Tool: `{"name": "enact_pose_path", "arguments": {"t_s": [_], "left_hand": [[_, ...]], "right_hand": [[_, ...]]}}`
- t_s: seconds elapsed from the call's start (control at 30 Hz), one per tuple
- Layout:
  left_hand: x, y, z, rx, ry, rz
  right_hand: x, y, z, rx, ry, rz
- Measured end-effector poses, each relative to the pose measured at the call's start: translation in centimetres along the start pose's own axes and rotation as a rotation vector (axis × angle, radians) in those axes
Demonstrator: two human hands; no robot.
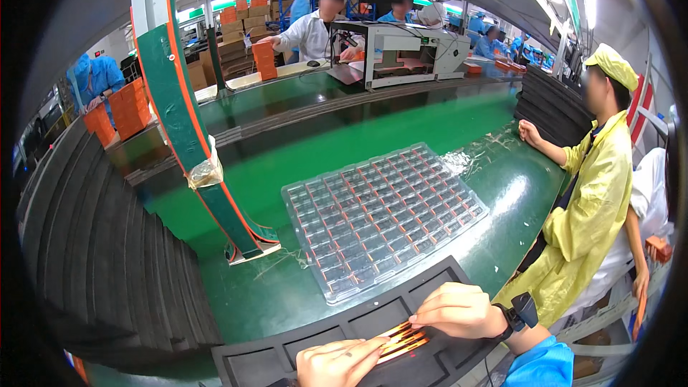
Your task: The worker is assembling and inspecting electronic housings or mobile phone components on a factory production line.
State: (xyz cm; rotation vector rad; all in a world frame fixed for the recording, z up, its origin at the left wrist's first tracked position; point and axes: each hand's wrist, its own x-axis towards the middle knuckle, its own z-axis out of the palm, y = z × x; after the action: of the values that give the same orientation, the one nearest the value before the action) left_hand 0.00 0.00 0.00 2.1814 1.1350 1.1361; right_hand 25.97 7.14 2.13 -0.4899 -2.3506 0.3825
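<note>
Pinching narrowly with the left hand (337, 363), thumb and fingers closed on the left end of a small bundle of thin, shiny orange-and-black strips (403, 340). Gripping the upper right end of the same bundle with the fingertips of the right hand (455, 309), bent close together. Keeping the strips over a black, foam-like tray with shallow rectangular recesses (365, 322) at the near edge of a glossy green tabletop (229, 301). Cannot tell whether touching a recess floor. Showing bare black recesses to the left of the strips.

Just beyond, on the green tabletop, see a clear plastic tray divided into many small cells (358, 288). Showing thin orange lines along the rows of cells; too small to tell more of the contents. At left, see a tall stack of black, foam-like sheets (107, 265); at far right, another dark stack of flat sheets (552, 104), close to a co-worker in a yellow coat and cap (595, 186). Across the bench, see a stack of orange blocks (264, 61) under another co-worker's hand.
</note>
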Motion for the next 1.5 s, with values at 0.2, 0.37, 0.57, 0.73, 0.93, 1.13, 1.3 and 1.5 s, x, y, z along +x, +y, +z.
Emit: {"name": "enact_pose_path", "arguments": {"t_s": [0.2,0.37,0.57,0.73,0.93,1.13,1.3,1.5], "left_hand": [[0.2,1.9,-0.2,0.034,0.053,-0.052],[0.3,1.4,-0.4,0.040,0.057,-0.041],[0.5,1.6,-0.7,0.030,0.072,-0.046],[0.5,1.2,-0.9,0.067,0.048,-0.050],[0.0,1.1,-0.2,0.064,0.035,0.002],[-0.2,0.9,-0.4,0.082,0.023,0.036],[-0.2,1.1,-0.4,0.066,0.020,0.039],[-0.1,1.0,-0.6,0.073,0.020,0.036]], "right_hand": [[0.2,-0.5,-0.6,-0.028,-0.067,-0.039],[-0.2,-0.4,0.7,-0.111,-0.081,-0.018],[-2.6,-0.6,0.6,-0.233,-0.213,0.112],[-0.8,-1.4,-0.2,-0.329,-0.252,0.101],[1.0,-1.5,1.3,0.098,-0.019,0.048],[0.6,-1.3,2.5,0.287,-0.017,0.031],[0.2,-1.2,2.3,0.467,-0.046,0.065],[0.4,-1.1,0.8,0.580,-0.058,0.088]]}}
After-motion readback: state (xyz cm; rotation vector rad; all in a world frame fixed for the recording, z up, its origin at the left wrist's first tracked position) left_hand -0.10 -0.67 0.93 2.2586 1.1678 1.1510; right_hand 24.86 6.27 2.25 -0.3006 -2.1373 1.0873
